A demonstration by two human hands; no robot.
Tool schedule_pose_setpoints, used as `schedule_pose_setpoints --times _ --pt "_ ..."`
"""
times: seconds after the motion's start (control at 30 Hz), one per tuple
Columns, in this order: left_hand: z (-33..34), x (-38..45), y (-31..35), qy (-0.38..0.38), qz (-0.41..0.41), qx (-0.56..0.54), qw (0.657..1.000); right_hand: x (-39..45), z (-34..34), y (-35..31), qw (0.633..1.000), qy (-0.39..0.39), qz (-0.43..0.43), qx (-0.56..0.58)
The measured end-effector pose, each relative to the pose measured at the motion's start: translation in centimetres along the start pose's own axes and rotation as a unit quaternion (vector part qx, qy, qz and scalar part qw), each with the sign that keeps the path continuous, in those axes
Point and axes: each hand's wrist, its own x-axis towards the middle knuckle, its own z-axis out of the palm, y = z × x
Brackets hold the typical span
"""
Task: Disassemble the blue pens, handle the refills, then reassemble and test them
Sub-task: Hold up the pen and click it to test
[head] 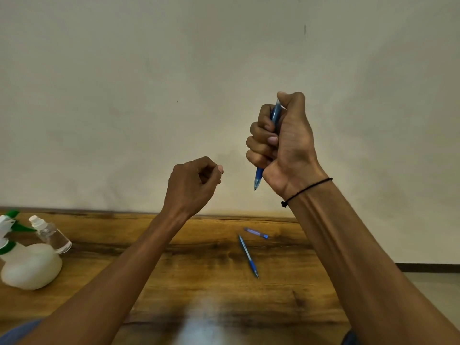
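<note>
Right hand (281, 143): fingers fisted round translucent blue pen (258, 177), thumb on top, tip down, raised above wooden table (174, 275), black wrist cord (306, 189) | left hand (193, 185): fingers curled loosely, empty, raised | table: second blue pen (248, 256), short blue pen piece (256, 232) beside it | far left: white spray bottle (29, 265), clear bottle (51, 234)

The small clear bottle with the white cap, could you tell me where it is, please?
In the head view the small clear bottle lies tilted at the table's far left, against the white spray bottle.

Thin black wrist cord (306, 189), bare forearms
</note>
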Motion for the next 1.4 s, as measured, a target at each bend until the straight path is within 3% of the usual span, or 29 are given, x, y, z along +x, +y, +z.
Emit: schedule_pose_setpoints --times 0.7,1.4 --pt "0.12 -0.03 0.25 -0.003 0.003 0.008 1.000 -0.14 -0.37 -0.23 0.999 0.006 0.019 0.039" --pt "-0.04 0.32 -0.04 -0.005 0.020 0.014 1.000 -0.17 -0.33 -0.52 0.985 0.044 0.058 0.154"
